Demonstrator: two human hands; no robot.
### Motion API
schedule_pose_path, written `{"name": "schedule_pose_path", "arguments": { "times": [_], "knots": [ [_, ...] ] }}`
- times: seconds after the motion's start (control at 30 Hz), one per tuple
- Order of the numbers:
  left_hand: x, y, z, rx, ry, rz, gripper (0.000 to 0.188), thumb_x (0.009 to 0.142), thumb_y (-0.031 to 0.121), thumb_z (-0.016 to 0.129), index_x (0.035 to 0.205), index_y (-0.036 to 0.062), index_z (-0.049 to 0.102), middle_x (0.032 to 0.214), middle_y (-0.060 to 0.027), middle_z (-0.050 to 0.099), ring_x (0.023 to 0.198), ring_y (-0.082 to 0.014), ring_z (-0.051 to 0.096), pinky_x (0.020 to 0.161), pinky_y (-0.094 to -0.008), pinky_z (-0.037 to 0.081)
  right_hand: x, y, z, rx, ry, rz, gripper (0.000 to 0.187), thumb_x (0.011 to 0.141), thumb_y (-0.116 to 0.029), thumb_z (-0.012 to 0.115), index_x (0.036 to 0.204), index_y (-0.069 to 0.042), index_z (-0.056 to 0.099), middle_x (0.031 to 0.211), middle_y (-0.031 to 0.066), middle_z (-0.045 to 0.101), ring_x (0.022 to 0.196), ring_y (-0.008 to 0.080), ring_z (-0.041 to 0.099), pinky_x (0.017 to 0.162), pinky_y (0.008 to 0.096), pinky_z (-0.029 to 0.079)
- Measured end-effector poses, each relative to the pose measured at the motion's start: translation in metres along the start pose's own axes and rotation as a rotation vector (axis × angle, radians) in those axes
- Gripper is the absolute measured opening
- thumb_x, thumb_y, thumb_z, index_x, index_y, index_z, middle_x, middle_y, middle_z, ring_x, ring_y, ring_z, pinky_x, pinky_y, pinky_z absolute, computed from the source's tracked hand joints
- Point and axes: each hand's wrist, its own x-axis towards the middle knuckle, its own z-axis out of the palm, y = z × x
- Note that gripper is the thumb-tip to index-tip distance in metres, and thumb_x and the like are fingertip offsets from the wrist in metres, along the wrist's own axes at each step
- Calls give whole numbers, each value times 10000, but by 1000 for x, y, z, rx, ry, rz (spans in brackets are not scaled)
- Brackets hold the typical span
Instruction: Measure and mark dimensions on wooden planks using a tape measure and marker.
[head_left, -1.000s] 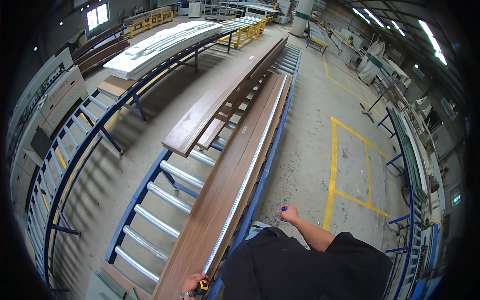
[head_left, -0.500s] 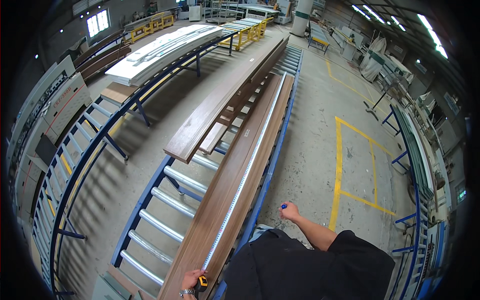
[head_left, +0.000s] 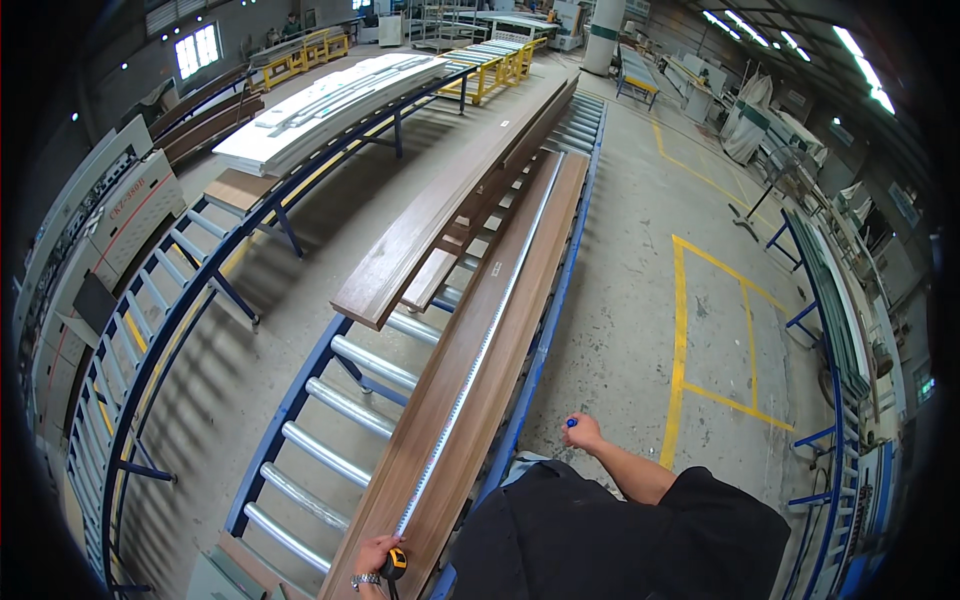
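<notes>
My left hand, with a metal watch on its wrist, grips a yellow and black tape measure at the near end of a long brown board. The white blade is pulled out and runs along the board's length to its far end. My right hand is off the board, over the floor beside the conveyor. Its fingers are closed round a blue pen, of which only the tip shows.
The board lies on a roller conveyor with a blue frame. More brown boards are stacked at its left. On another roller table to the left sit white panels. Yellow lines mark the floor at right, near green panels.
The tape blade has shifted left across the board, and its far end now lies farther from the right edge. My left hand has moved slightly left with the case. My right hand stays nearly still.
</notes>
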Motion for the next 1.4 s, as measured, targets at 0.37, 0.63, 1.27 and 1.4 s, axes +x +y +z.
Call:
{"name": "schedule_pose_path", "arguments": {
  "times": [0.37, 0.63, 1.27, 1.4],
  "knots": [
    [4, -9, -23, 81, 95, -18, 269, 843, 264, 706, 894, 6, 763, 805, -89, 737, 740, -147, 666, 706, -291, 513, -4, 7, -2, 23, -15, 9, 183, 865, -132, 614, 1034, -63, 622, 710, 81, 672, 568, 173, 655, 470, 306, 499],
    [1, -3, -28, 159, 168, 39, 276, 830, 283, 706, 833, 12, 760, 702, -68, 709, 647, -117, 629, 628, -293, 495, -5, -2, -3, 46, -13, 1, 235, 852, -144, 631, 1071, -59, 617, 707, 81, 671, 589, 178, 670, 489, 308, 517],
    [-22, -61, -13, 351, 426, -168, 421, 826, 489, 652, 811, 80, 752, 805, -172, 697, 738, -325, 680, 708, -432, 525, -45, -148, 106, -402, -271, -855, 281, 825, -203, 691, 1053, -89, 572, 785, 193, 630, 762, 404, 631, 677, 499, 487],
    [-53, -29, -6, 356, 564, -235, 402, 820, 495, 674, 849, 103, 758, 821, -172, 700, 770, -354, 672, 715, -437, 527, -73, -188, 178, -422, -535, -1188, 291, 824, -167, 662, 1068, -85, 529, 829, 207, 624, 847, 414, 603, 766, 501, 468]
  ]
}}
